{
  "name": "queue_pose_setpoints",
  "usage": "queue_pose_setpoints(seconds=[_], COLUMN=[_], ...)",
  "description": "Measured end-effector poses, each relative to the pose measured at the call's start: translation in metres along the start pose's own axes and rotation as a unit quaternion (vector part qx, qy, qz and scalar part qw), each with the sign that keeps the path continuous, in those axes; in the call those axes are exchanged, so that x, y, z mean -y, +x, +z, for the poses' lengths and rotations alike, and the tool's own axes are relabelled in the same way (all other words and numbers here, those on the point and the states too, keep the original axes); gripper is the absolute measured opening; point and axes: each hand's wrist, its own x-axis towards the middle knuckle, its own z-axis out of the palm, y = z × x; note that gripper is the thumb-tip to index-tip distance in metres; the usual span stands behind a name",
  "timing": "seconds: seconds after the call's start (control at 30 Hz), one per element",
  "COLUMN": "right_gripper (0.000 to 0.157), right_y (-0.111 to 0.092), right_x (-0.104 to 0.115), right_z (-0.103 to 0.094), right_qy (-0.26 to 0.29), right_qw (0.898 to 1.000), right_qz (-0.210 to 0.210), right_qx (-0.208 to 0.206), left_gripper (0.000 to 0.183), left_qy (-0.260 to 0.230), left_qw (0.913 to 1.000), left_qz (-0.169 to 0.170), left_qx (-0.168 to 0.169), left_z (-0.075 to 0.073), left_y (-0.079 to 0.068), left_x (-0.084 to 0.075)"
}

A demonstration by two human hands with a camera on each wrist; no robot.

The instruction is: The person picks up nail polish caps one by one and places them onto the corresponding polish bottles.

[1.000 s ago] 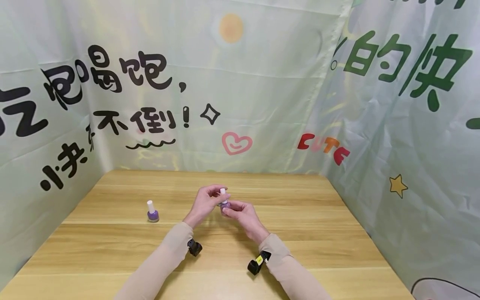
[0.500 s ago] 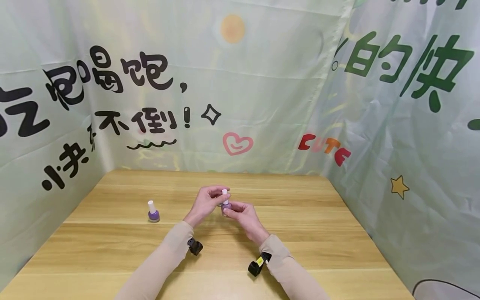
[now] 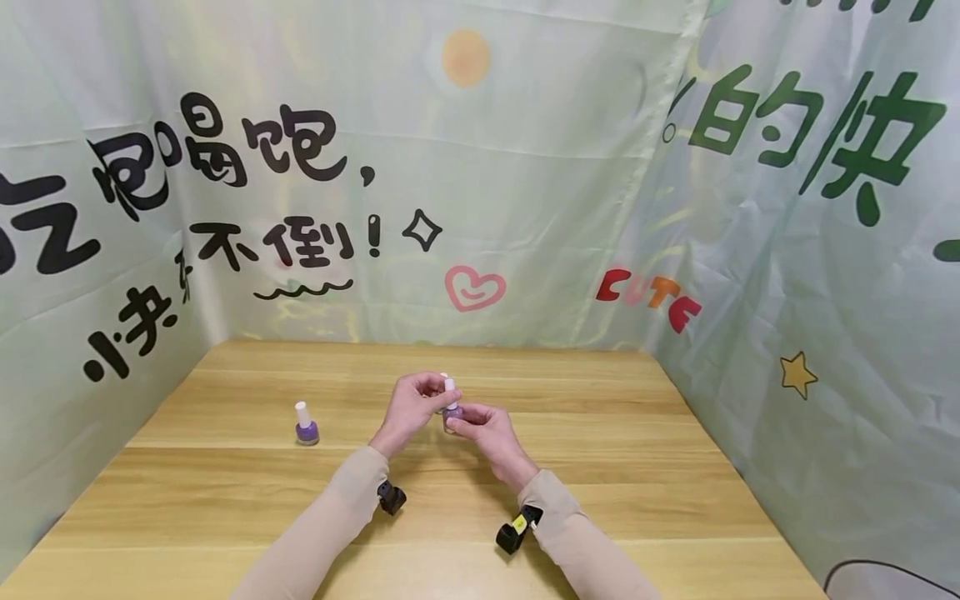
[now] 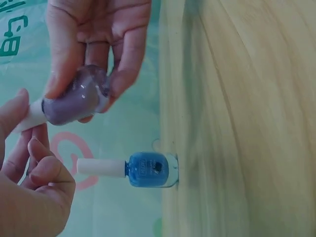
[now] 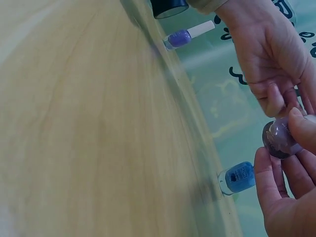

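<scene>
A nail polish bottle [image 4: 74,101] with dusky purple polish and a white cap is held up between both hands, above the table. My left hand [image 3: 408,407] pinches its white cap between thumb and fingers. My right hand [image 3: 487,435] grips the glass body from the other side. Beyond the hands stands a blue nail polish bottle [image 4: 148,169], upright and capped; the head view mostly hides it. To the left, a brighter purple nail polish bottle [image 3: 307,432] stands upright on the table with its white cap on.
The wooden table [image 3: 600,500] runs up to printed cloth walls at the back and on both sides. Each sleeved wrist wears a black camera, such as the right wrist camera [image 3: 516,530].
Both hands stay almost in place on the held bottle. The left fingers shift slightly around the cap, and a white tip behind them now shows.
</scene>
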Motion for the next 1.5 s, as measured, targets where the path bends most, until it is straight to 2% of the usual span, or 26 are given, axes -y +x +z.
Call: queue_pose_setpoints(seconds=[0.1,0.23,0.33,0.47,0.53,0.7,0.8,0.97,1.17,1.27,1.5], right_gripper=[0.033,0.033,0.032,0.032,0.033,0.035,0.035,0.039,0.040,0.040,0.035], right_y=[-0.001,-0.001,-0.001,0.000,0.000,0.000,0.000,-0.001,0.000,-0.001,-0.001], right_x=[0.001,0.002,0.002,0.002,0.003,0.004,0.004,0.004,0.004,0.005,0.005], right_z=[0.000,0.000,0.000,-0.001,-0.001,0.000,0.000,0.000,0.000,-0.001,-0.002], right_qy=[0.006,0.015,0.013,0.004,0.003,0.001,-0.001,-0.002,0.004,0.008,0.013], right_qw=[1.000,1.000,1.000,1.000,1.000,1.000,1.000,1.000,1.000,1.000,1.000], right_qz=[0.005,0.001,0.003,0.006,0.006,0.008,0.010,0.014,0.015,0.013,0.010], right_qx=[0.000,0.010,0.017,0.016,0.014,0.010,0.009,0.013,0.013,0.018,0.019], left_gripper=[0.016,0.014,0.018,0.026,0.029,0.030,0.028,0.019,0.010,0.011,0.021], left_qy=[0.009,-0.004,-0.015,-0.029,-0.031,-0.018,-0.013,0.009,0.021,0.020,0.017], left_qw=[0.9997,0.9986,0.9975,0.9958,0.9962,0.9997,0.9998,0.9998,0.9995,0.9995,0.9997], left_qz=[0.014,0.021,0.008,-0.015,-0.019,-0.013,-0.014,-0.015,0.018,0.021,0.003], left_qx=[0.016,0.049,0.069,0.086,0.079,0.013,-0.004,0.001,0.013,0.016,0.018], left_z=[0.001,-0.001,-0.004,-0.005,-0.005,-0.004,-0.005,-0.006,-0.006,-0.006,-0.005], left_y=[0.000,0.007,0.010,0.009,0.010,0.013,0.014,0.015,0.015,0.015,0.015], left_x=[-0.003,0.013,0.023,0.023,0.021,0.018,0.017,0.019,0.018,0.018,0.018])
